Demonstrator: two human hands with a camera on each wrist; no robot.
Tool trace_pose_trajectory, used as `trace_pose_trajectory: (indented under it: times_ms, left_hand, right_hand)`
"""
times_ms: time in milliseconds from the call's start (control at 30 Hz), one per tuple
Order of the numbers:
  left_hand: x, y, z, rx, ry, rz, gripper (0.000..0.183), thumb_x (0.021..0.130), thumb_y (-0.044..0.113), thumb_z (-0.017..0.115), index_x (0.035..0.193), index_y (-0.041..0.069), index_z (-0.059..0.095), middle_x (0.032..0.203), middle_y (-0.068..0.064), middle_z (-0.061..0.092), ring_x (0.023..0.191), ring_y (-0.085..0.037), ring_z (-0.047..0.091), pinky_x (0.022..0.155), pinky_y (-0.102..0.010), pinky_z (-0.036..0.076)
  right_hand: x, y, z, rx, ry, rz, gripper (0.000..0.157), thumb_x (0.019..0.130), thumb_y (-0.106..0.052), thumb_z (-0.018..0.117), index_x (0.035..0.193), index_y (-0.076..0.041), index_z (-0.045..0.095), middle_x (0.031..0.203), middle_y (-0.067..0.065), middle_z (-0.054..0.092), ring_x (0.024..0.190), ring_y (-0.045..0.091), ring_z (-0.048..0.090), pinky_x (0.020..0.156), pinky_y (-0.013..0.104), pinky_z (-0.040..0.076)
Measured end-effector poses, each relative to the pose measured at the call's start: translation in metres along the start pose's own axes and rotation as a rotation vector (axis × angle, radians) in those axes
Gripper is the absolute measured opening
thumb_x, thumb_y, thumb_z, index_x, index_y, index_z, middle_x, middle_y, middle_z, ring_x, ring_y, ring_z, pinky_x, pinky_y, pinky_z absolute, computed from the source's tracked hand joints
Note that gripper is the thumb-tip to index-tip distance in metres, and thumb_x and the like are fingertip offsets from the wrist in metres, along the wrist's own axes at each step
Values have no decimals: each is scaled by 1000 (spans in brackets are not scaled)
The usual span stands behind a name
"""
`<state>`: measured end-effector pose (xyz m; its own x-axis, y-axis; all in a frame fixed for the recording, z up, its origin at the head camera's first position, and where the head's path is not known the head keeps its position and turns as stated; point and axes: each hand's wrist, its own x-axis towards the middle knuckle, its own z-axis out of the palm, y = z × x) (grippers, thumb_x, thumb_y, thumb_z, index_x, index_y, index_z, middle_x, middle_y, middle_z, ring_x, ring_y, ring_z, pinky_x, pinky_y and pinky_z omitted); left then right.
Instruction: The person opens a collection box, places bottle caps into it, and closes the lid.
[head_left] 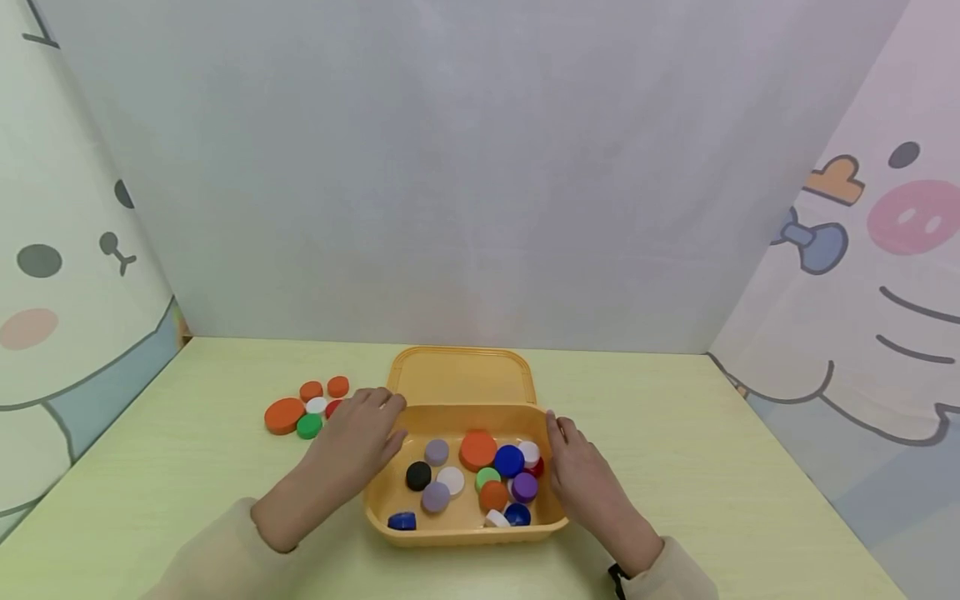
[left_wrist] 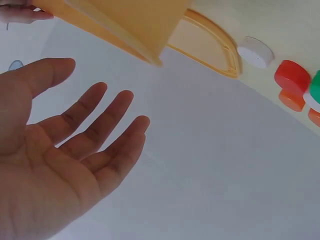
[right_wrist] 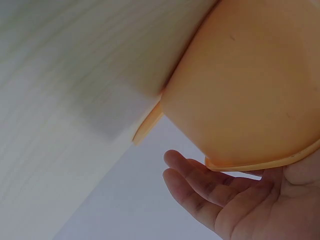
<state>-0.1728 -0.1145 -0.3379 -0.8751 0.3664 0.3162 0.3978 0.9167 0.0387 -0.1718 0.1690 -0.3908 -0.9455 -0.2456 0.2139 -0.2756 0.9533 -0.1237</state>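
The left hand [head_left: 356, 442] hangs relaxed, empty, near 1 black cap [head_left: 418, 476]; the right hand [head_left: 591, 485], fingers loosely straight, touches the box [head_left: 465, 538], seemingly without gripping.

Soft, even light fills the head view, faintly shadowing the bench [head_left: 660, 433]; the right wrist view looks dimmer.

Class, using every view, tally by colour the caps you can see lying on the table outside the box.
Orange caps: 3
White caps: 2 (one shows only in the left wrist view)
Red cap: 1
Green cap: 1
Total: 7
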Motion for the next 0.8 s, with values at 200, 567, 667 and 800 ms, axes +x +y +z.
trace_pose_trajectory:
  times_ms: [200,567,667,800]
  left_hand:
    - [6,-20,6,18,65,-18,26,80,21,68,99,5,59,91,-10,62,85,-26,58,76,-38,52]
    - [12,-49,28,31,38,-59,23,77,14,70,93,3,59,81,-11,59,78,-26,55,66,-36,52]
    - [14,-52,31,42,30,-65,21,76,13,70,90,2,58,78,-11,57,75,-26,55,61,-35,51]
    - [16,-56,38,73,-8,-74,20,76,14,70,87,2,57,75,-11,55,72,-27,53,57,-36,49]
  right_hand:
    - [1,1,0,-2,-1,-5,55,87,-10,54,137,2,36,125,21,48,100,30,57,85,42,51]
    - [1,1,0,3,-12,-13,54,88,-10,53,138,3,35,126,21,47,99,30,57,85,43,50]
    - [1,1,0,5,-9,-13,54,88,-10,53,137,3,35,125,21,48,98,30,57,85,42,51]
    - [-1,1,-1,12,2,-23,52,88,-10,53,136,4,36,124,21,48,98,30,58,84,43,51]
